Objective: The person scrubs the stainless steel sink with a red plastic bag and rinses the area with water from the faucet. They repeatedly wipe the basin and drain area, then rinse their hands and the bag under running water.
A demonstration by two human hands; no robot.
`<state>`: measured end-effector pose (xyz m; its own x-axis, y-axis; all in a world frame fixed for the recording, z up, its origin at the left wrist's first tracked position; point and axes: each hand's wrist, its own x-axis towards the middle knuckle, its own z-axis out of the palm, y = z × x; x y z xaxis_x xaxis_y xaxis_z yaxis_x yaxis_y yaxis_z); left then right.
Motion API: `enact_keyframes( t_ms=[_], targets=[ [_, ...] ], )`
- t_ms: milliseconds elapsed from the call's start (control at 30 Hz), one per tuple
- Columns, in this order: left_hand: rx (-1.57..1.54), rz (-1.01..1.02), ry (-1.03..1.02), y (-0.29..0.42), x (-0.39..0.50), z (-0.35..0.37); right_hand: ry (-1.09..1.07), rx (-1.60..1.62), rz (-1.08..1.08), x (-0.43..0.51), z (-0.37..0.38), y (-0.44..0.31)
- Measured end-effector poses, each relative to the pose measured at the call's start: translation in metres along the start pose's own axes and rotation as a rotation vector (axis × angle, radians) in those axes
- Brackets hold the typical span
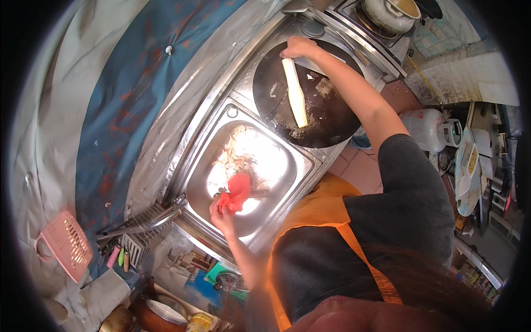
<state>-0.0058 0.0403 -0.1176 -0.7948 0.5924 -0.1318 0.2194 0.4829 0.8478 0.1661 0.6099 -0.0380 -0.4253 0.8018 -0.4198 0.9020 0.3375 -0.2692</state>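
Observation:
A long, pale, peeled vegetable (295,93) slants across a round, dark chopping board (265,83). At its far end is my right hand (302,47), its fingers curled over the tip. Beside that hand a flat, light metal blade (317,64) lies partly hidden by my forearm; its handle cannot be seen. Over the near left part of the steel sink (199,195), my left hand (222,213) pinches a crumpled red plastic bag (239,193). Brownish peelings (236,153) are heaped in the basin, partly washed out by glare.
A faucet (166,218) and a wire rack (143,242) stand left of the sink. Beyond the board are a stove with a pot (394,18) and a metal spatula (338,31). A gas cylinder (427,129) lies right of my arm. A pink basket (66,245) hangs at left.

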Motion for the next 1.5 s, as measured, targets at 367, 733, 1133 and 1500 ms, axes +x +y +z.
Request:
enact_keyframes(
  t_ms=[367,733,1133,1500],
  targets=[
    [-0.025,-0.032,0.035,-0.02,-0.013,-0.015,0.116,0.13,-0.219,-0.008,0.012,-0.01],
    [-0.037,-0.045,0.07,-0.007,0.0,-0.011,-0.15,-0.22,-0.809,-0.194,0.133,-0.108],
    [-0.241,-0.09,0.418,-0.019,-0.027,-0.059,0.486,-0.365,-0.515,-0.106,0.134,-0.066],
    [-0.269,-0.04,0.585,0.005,-0.054,-0.099,-0.289,0.106,-0.74,-0.198,0.241,-0.129]
  ],
)
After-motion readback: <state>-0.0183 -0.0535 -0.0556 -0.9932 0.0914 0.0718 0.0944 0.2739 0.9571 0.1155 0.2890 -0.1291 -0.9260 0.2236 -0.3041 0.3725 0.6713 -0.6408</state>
